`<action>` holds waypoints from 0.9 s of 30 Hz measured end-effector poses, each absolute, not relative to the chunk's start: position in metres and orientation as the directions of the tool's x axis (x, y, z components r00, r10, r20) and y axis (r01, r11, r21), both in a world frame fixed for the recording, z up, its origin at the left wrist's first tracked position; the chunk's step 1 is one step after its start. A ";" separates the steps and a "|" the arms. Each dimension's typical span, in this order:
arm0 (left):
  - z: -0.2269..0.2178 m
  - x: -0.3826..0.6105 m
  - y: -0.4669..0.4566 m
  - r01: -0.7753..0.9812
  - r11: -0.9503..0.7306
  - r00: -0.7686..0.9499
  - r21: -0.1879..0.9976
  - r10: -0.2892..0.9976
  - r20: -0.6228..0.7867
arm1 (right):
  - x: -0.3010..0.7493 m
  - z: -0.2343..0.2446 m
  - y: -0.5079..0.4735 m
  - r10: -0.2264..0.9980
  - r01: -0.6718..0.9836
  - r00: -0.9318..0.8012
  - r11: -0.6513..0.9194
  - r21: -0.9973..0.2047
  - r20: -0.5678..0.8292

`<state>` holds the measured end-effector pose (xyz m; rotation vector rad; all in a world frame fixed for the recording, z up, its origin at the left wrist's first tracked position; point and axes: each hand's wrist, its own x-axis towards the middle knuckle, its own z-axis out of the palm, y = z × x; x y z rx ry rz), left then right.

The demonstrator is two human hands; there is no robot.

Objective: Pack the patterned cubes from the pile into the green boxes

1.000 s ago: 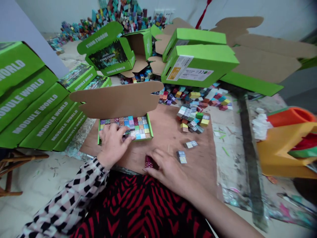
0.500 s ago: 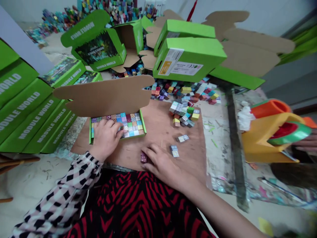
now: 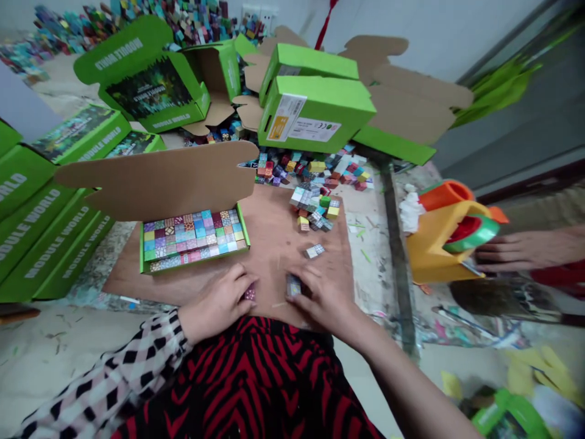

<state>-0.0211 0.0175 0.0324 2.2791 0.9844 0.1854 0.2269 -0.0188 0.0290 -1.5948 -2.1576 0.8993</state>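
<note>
Left hand: the left hand [image 3: 217, 303] is half curled at the near edge of the board, fingertips right up against a little maroon cube [image 3: 249, 293]. Can't tell if it's really gripping it.

Right hand: the right hand [image 3: 322, 297] is curled too, fingers on a small blue-grey block [image 3: 294, 285]. Looks like a light hold, but I can't say for sure.

Board: both hands are working at the near edge of a brown wooden board [image 3: 274, 268], and the two little pieces sit between them.

Open box: near the left corner of the board there's a green box [image 3: 196, 261] packed with rows of patterned mini cubes [image 3: 192, 235], with its tan cardboard lid [image 3: 155, 182] standing up behind.

Loose cubes: there's a heap of cubes [image 3: 312, 210] by the far edge, plus a small stack [image 3: 314, 250] just nearer the right hand.

Past the board: lots more scattered cubes [image 3: 311, 171], two closed green boxes [image 3: 315, 113], and a stack of MODULE WORLD boxes [image 3: 31, 231] off the left edge.

Far right: a co-worker's hand [image 3: 525, 250] sits just beside a yellow plastic stand [image 3: 439, 244] holding a green tape roll [image 3: 470, 235].
</note>
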 end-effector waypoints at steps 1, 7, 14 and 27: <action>0.031 -0.018 0.018 0.597 -0.502 0.710 0.626 0.693 -0.123 | 0.222 0.031 -0.021 0.939 0.720 -0.326 0.170 -0.672 -0.112; 0.032 -0.011 0.018 0.577 -0.474 0.713 0.665 0.689 -0.128 | 0.180 0.041 -0.025 0.925 0.650 -0.352 0.133 -0.748 -0.142; 0.032 -0.019 0.015 0.604 -0.439 0.681 0.665 0.718 -0.144 | 0.198 0.043 -0.013 0.919 0.651 -0.393 0.258 -0.714 -0.026; 0.044 -0.036 0.016 0.698 -0.410 0.595 0.587 0.788 -0.157 | 0.223 0.029 0.000 0.979 0.834 -0.203 0.181 -0.521 0.016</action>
